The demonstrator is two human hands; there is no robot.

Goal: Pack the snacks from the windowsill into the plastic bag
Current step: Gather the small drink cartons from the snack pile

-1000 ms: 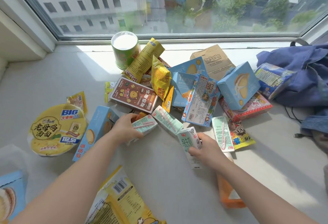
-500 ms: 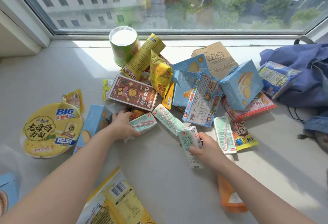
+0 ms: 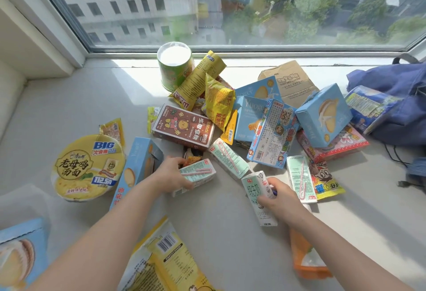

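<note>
- You face a wide window (image 3: 230, 2) — grey building (image 3: 115, 2) on the left, green trees (image 3: 345, 14) on the right.
- Sun lays a bright patch (image 3: 136, 76) on your pale windowsill (image 3: 69, 106).
- A white wall (image 3: 23, 44) stands at your left.

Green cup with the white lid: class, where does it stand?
Head view: the green cup stands at the back of the windowsill, close to the window frame, a long yellow packet just right of it.

Open windowsill (image 3: 80, 97) far left and near centre; snack pile (image 3: 265, 118) crowds middle, noodle bowl (image 3: 87, 168) left, blue bag (image 3: 396, 106) right.
</note>
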